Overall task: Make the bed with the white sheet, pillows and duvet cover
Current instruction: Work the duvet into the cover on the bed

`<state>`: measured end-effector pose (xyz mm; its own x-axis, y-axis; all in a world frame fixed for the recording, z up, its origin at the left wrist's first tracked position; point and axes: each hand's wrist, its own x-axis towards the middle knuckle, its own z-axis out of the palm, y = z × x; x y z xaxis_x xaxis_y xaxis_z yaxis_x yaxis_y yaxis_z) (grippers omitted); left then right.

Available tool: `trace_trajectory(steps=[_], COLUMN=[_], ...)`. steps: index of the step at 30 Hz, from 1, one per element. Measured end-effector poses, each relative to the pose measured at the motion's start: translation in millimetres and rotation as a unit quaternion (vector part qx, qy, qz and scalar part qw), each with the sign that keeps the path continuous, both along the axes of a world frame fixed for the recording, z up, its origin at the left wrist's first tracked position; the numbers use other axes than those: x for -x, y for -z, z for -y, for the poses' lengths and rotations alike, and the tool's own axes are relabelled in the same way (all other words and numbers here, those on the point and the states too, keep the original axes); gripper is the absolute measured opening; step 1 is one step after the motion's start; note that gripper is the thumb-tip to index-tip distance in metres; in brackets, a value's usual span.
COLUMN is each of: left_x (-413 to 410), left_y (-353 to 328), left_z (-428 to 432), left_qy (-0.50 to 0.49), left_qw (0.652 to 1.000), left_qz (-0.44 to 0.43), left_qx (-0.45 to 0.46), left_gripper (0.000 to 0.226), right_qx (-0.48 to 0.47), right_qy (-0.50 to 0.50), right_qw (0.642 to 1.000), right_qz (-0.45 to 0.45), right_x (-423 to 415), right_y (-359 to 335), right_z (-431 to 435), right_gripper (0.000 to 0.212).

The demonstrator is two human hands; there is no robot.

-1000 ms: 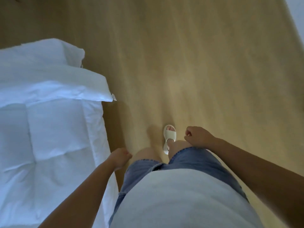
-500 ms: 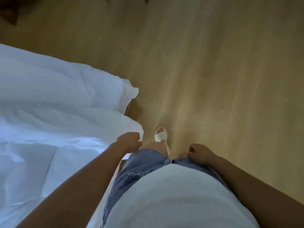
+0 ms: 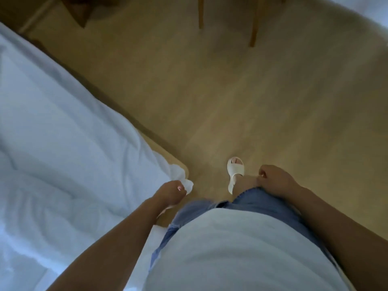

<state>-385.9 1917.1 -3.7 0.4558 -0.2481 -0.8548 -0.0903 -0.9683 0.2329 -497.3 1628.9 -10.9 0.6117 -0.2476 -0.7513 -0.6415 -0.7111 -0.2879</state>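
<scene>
The floor (image 3: 241, 106) of pale wood fills most of the view, and the bed (image 3: 172, 158) runs along its left side, its wooden corner just showing past the linen. Over the bed lies the duvet (image 3: 63, 143), white, puffy and creased, reaching right up to that near corner; it looks spread but not smoothed, with folds running across it and a bunched edge at the corner. No pillows and no separate sheet can be made out in this view, so whether those parts are done cannot be told from here. The person stands at the bed's corner, in a pale top and denim shorts (image 3: 252, 203), one foot forward in a white sandal (image 3: 235, 171). The left hand (image 3: 170, 192) is at the duvet's corner, its fingers curled round a small bunch of white cloth (image 3: 188, 184) that sticks out past the knuckles, so it appears to grip the corner itself. The right hand (image 3: 273, 179) hangs by the thigh, well apart from the bedding, fingers curled in loosely and holding nothing that shows. At the top of the view stand two wooden legs (image 3: 254, 28) of some piece of furniture. As a judgement, the task is partway along: the duvet is on the bed, and what remains here is to pull this corner straight, square the edge with the bed and flatten the creases, with pillows and sheet unaccounted for.
</scene>
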Motion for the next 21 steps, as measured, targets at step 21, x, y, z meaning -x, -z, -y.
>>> trace_trajectory(steps=[21], left_x=[-418], left_y=[-19], left_z=[-67], left_qy=[-0.49], left_qw=[0.866], left_qz=[0.061], left_qx=[0.076], left_gripper=[0.018], right_qx=[-0.078], right_qy=[-0.353], right_qw=[0.932], right_qz=[-0.034], right_x=[-602], right_y=[-31], right_z=[-99], right_gripper=[0.018])
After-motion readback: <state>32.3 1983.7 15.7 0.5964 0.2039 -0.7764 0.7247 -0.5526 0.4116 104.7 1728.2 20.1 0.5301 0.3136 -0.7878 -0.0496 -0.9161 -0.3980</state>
